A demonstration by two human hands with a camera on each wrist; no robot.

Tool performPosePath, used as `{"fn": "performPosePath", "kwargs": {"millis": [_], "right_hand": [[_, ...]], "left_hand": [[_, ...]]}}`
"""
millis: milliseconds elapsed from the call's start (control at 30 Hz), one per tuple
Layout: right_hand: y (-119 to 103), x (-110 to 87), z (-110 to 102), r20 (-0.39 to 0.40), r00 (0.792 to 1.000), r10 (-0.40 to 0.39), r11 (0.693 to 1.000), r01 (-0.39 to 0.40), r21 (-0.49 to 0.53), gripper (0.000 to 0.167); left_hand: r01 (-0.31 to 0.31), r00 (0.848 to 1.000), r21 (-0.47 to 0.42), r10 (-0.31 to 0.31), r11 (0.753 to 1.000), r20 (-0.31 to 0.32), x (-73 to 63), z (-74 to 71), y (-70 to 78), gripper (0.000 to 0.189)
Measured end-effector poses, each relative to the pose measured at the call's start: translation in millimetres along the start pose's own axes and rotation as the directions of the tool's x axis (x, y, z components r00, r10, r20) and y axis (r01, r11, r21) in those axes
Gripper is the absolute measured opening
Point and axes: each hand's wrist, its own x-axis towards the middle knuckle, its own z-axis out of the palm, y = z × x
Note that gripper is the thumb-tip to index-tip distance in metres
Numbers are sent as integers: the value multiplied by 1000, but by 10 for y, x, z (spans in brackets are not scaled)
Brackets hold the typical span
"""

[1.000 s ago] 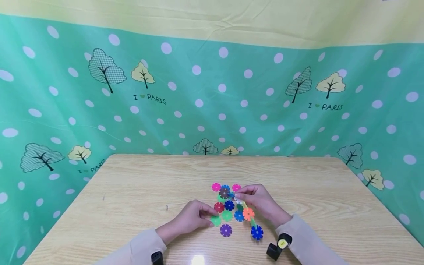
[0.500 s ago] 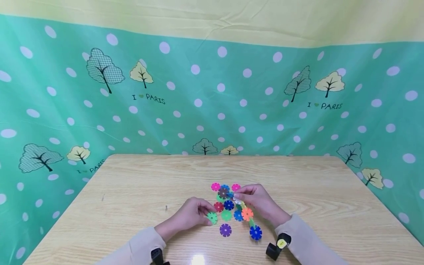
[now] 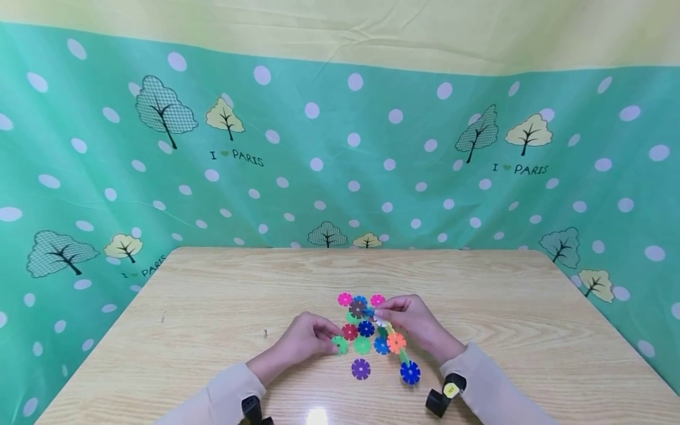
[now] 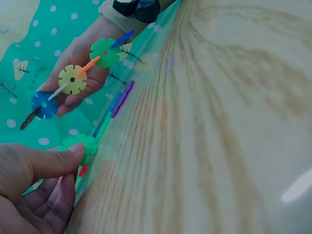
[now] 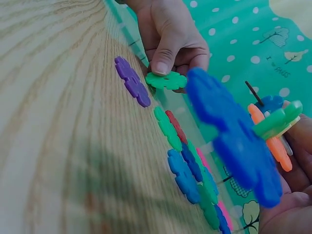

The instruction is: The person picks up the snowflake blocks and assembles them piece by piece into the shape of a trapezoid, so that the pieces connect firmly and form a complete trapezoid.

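Over the middle of the desk point(image 3: 223, 295), here are two hands apart, each with something in its grip: the left hand point(image 3: 305, 335) pinches a green disc point(image 3: 340, 345) between thumb and fingers, tipped against the flat ones nearby, while the right hand point(image 3: 409, 316) has thumb and fingers on a chain point(image 4: 73, 87) of slotted discs, held near its far end at the blue link point(image 4: 44, 111). Link by link, that chain runs brown, blue, white, yellow, orange, green, navy, its navy end point(image 3: 410, 372) slanting back toward the person and raised clear of the desk. And look at the crowd beneath! Between the hands lie flat discs: a red one point(image 3: 349, 332) just beyond the pinched green, a navy one point(image 3: 366, 329) beside the red, a pale green one point(image 3: 362, 345) nearer, and a blue one point(image 3: 381, 345) to its right, tucked just left of the chain. Nearest the person sits the purple one point(image 3: 360, 369), a little apart. At the back, one pink point(image 3: 345, 300) and another pink point(image 3: 378, 301) flank a blue disc. The chain gets in the way up there, its brown link point(image 3: 358, 309) partly covering that blue disc and a green one behind it. Black cameras ride both wrists, the right one point(image 3: 446, 395) bearing a yellow label. Behind it all, a dotted green cloth point(image 3: 287, 195) printed with trees and PARIS lettering meets the desk's far edge.
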Motion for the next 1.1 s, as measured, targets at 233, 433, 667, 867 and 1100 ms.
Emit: {"fn": "performPosePath", "kwargs": {"millis": [233, 433, 667, 867, 1100], "right_hand": [[-5, -9, -4, 2, 1000, -4, 1000, 4, -5, 12], [3, -22, -12, 13, 1000, -18, 1000, 18, 8, 8], [-1, -4, -5, 1, 1000, -9, 1000, 9, 6, 10], [10, 4, -10, 5, 1000, -16, 1000, 16, 20, 5], [7, 5, -15, -3, 1000, -17, 1000, 17, 15, 4]], "left_hand": [[8, 998, -77, -13, 997, -62, 38, -94, 129, 19], [-39, 990, -104, 24, 994, -139, 103, -134, 250, 15], [-66, 975, -99, 43, 993, -220, 188, -140, 285, 14], [-62, 973, -97, 39, 993, -229, 225, -121, 318, 14], [-81, 975, -94, 60, 992, -213, 221, -120, 338, 12]]}}
